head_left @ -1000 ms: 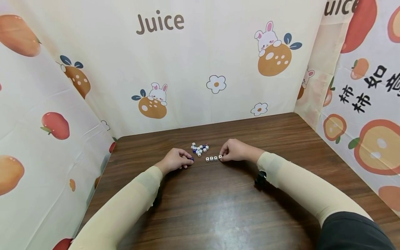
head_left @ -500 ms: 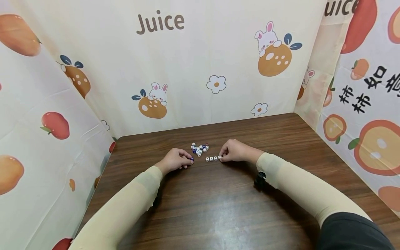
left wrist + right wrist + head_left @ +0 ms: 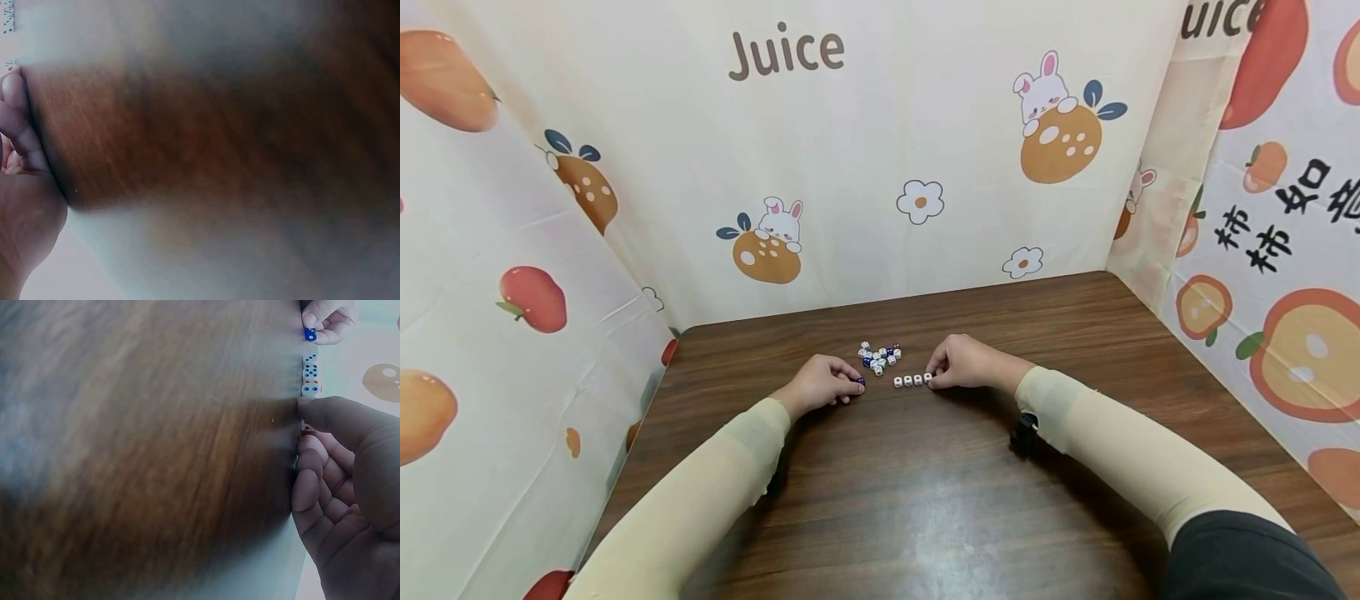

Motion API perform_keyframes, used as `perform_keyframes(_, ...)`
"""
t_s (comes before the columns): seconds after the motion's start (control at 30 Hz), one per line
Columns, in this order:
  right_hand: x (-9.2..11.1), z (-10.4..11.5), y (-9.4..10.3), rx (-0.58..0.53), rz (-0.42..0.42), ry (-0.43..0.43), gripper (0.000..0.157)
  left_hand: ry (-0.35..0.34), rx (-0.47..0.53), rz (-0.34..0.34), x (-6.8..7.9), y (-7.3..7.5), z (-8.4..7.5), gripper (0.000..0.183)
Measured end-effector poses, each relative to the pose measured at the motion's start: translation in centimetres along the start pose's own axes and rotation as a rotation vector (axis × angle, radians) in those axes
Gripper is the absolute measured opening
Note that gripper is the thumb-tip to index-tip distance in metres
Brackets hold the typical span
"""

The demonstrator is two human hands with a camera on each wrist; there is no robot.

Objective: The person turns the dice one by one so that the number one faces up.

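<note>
In the head view my left hand (image 3: 823, 383) pinches a blue die (image 3: 861, 382) between thumb and fingers, low at the tabletop. The same blue die (image 3: 310, 334) shows at the top of the right wrist view. To its right stands a short straight row of white dice (image 3: 907, 381), small gaps between them. My right hand (image 3: 958, 362) pinches the white die (image 3: 928, 378) at the row's right end; in the right wrist view the thumb and fingers partly hide a die with red pips (image 3: 306, 425). The left wrist view shows only part of my left hand (image 3: 28, 200).
Behind the row lies a loose cluster of white and blue dice (image 3: 877, 358), with a red die (image 3: 897, 347) at its back right. The brown wooden table (image 3: 880, 483) ends at patterned cloth walls (image 3: 850, 150) behind and at both sides.
My right hand has shifted very slightly left, bringing its white die closer to the row. My left hand stays in place with the blue die.
</note>
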State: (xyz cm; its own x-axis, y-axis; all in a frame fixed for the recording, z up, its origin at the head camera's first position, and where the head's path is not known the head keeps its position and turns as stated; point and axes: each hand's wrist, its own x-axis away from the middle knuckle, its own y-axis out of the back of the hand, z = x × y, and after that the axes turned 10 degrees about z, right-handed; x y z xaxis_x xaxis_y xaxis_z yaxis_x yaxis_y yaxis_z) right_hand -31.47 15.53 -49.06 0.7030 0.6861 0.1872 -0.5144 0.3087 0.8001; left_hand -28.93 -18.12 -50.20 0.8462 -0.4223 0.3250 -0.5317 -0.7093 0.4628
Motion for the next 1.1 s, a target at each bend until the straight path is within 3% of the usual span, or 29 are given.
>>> perform_keyframes(0.37,-0.1,0.0,0.2,0.007,0.019,-0.004,0.004,-0.002,-0.001,-0.008,0.1,0.0,0.1,0.020)
perform_keyframes(0.67,0.0,0.3,1.7,-0.032,0.128,0.008,0.023,0.000,-0.012,-0.006,0.3,-0.1,-0.3,0.021)
perform_keyframes(0.93,-0.4,-0.3,3.3,-0.067,0.218,-0.034,0.024,-0.005,-0.011,-0.005,0.3,-0.1,-0.4,0.020)
perform_keyframes(1.1,-1.0,-0.2,3.8,-0.066,0.209,-0.073,0.021,-0.007,-0.011,-0.005,0.2,-0.1,-0.3,0.020)
